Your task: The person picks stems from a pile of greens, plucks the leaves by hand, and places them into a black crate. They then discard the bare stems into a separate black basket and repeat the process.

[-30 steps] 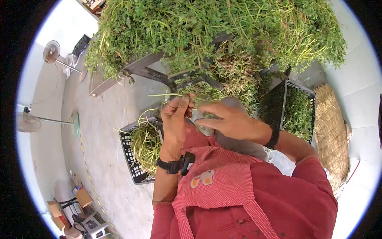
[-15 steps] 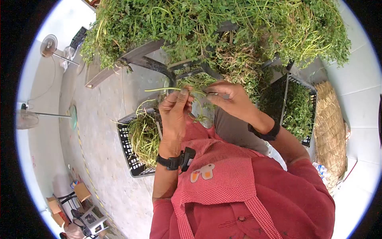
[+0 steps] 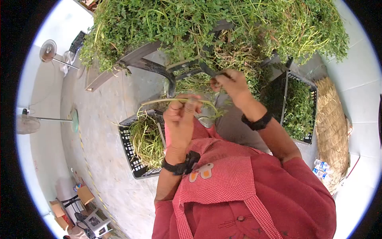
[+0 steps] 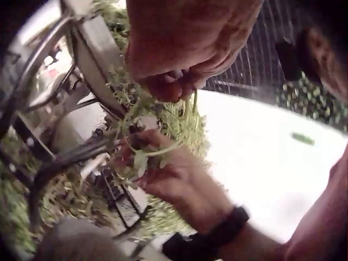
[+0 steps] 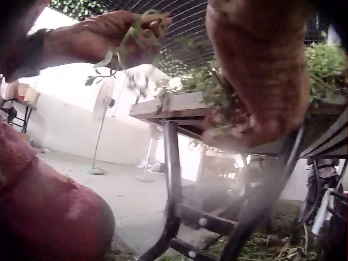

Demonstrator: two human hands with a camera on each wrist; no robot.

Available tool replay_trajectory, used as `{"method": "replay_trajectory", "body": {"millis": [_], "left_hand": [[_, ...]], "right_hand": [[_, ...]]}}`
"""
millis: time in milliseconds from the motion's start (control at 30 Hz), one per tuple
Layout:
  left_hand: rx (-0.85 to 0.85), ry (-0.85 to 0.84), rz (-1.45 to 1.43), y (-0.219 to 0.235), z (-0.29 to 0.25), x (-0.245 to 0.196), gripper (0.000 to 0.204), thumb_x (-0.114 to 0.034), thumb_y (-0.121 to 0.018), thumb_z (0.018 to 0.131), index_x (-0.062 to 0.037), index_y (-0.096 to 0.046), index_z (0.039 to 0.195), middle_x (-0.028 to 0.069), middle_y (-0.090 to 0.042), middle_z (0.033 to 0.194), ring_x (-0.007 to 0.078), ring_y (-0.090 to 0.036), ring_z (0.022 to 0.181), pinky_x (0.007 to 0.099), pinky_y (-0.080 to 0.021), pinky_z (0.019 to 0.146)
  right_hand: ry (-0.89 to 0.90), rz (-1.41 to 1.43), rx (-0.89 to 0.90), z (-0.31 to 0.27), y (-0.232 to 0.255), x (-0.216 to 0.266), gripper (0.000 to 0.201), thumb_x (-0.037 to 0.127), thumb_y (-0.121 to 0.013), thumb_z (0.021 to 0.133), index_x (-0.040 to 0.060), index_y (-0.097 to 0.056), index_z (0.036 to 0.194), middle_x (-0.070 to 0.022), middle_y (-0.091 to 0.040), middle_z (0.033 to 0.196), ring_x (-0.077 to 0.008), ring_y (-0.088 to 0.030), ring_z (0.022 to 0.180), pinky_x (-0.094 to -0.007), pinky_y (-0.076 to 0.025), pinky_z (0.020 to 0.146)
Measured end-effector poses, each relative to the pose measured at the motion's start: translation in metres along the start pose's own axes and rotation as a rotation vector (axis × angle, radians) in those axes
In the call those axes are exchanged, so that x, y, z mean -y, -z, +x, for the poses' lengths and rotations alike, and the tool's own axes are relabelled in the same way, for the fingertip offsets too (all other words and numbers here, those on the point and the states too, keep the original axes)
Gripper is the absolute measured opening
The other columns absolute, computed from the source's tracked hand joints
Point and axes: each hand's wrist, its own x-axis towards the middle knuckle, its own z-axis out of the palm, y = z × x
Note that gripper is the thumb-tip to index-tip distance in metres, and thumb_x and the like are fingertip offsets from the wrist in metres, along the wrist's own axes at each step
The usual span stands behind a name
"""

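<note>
1. One stem lies across the left hand, pinched between its thumb and curled fingers.
2. Its long axis runs roughly left to right before the person: the bare end juts left, toward the side where the crate stands, and the leafy end bends down to the right.
3. The right hand is apart from the stem, farther forward and to the right, nearer the leafy end than the bare one. Its fingers look bent, but blur makes it impossible to tell whether they pinch anything.
4. Beyond both hands, greens heap over the table.
</note>
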Motion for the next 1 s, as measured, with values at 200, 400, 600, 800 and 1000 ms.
{"method": "replay_trajectory", "body": {"millis": [200,400,600,800,1000], "left_hand": [[0.060,0.269,-0.595,0.024,0.011,0.007,0.020,-0.022,-0.051,0.092,-0.0024,-0.057,0.092,0.0059,-0.060,0.081,0.0142,-0.054,0.069,0.0293,-0.043,0.064],[0.111,0.327,-0.519,0.022,0.010,0.005,0.018,-0.020,-0.050,0.092,-0.0032,-0.055,0.091,0.0047,-0.057,0.079,0.0135,-0.053,0.069,0.0292,-0.044,0.063],[0.124,0.313,-0.472,0.023,0.010,0.008,0.017,-0.019,-0.049,0.093,-0.0032,-0.056,0.091,0.0041,-0.058,0.082,0.0128,-0.054,0.071,0.0283,-0.044,0.063],[0.114,0.287,-0.379,0.020,0.007,0.011,0.017,-0.018,-0.048,0.093,-0.0033,-0.057,0.091,0.0035,-0.058,0.081,0.0118,-0.055,0.071,0.0258,-0.044,0.063],[0.079,0.317,-0.294,0.019,0.005,0.014,0.018,-0.018,-0.049,0.093,-0.0029,-0.058,0.089,0.0033,-0.059,0.081,0.0112,-0.055,0.071,0.0253,-0.044,0.063]], "right_hand": [[-0.301,0.054,0.188,-0.012,0.013,0.033,0.023,0.016,-0.059,0.087,0.0019,-0.060,0.104,-0.0042,-0.062,0.080,-0.0068,-0.052,0.060,-0.0195,-0.043,0.056],[0.202,-0.329,0.392,-0.014,0.009,0.041,0.028,0.015,-0.061,0.084,0.0029,-0.061,0.109,-0.0041,-0.066,0.091,-0.0098,-0.059,0.075,-0.0251,-0.048,0.069],[0.427,-0.617,0.514,-0.018,0.006,0.045,0.034,0.014,-0.062,0.078,0.0131,-0.061,0.112,-0.0100,-0.065,0.096,-0.0224,-0.062,0.081,-0.0320,-0.049,0.071],[0.440,-0.870,0.516,-0.029,0.002,0.060,0.034,0.017,-0.059,0.077,0.0192,-0.061,0.111,-0.0104,-0.062,0.093,-0.0304,-0.060,0.079,-0.0393,-0.049,0.067],[0.459,-0.732,0.459,-0.027,0.009,0.035,0.023,0.019,-0.060,0.077,0.0085,-0.065,0.097,-0.0119,-0.061,0.077,-0.0300,-0.060,0.068,-0.0372,-0.047,0.059]]}}
